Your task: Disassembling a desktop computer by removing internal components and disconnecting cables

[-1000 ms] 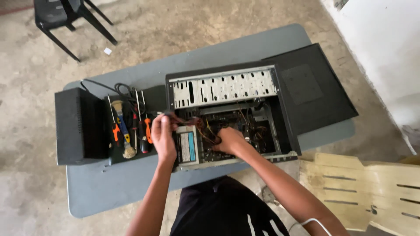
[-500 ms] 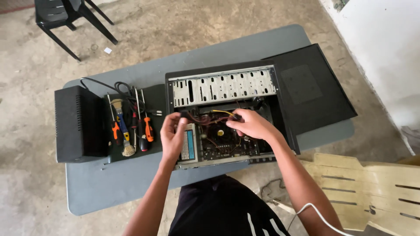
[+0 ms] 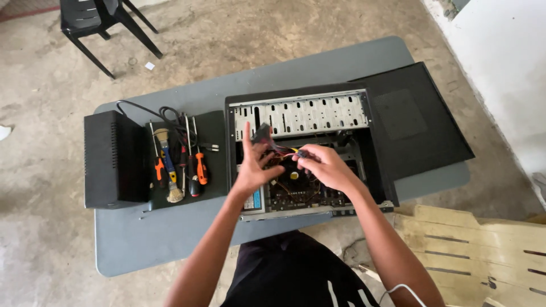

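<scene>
Computer case [image 3: 301, 113]: open desktop tower lying on its side on the grey desk [image 3: 142, 239], motherboard [image 3: 301, 190] exposed, drive bays along far edge.
Cable bundle [image 3: 284, 150]: red, yellow and black wires rising from inside the case, between both hands.
Left hand [image 3: 250, 165]: raised over the case's left part, fingers partly spread, index pointing up, thumb and fingers pinching a small dark connector [image 3: 263, 135] at the wire end.
Right hand [image 3: 327, 165]: over the motherboard, fingers curled, closed on another dark plug [image 3: 301, 153] of the same wires.
Side panel [image 3: 418, 122]: black, flat on desk, just right of the case, overhanging the desk edge.
Power supply box [image 3: 111, 159]: black, on left end of desk.
Tools [image 3: 179, 162]: screwdrivers with orange and blue-yellow handles plus a brush, on a dark mat between box and case.
Black cord [image 3: 153, 113]: looped behind the tools.
Chair [image 3: 102, 23]: black, on concrete floor, far left.
Cream plastic chair [image 3: 483, 250]: lower right, beside desk.
</scene>
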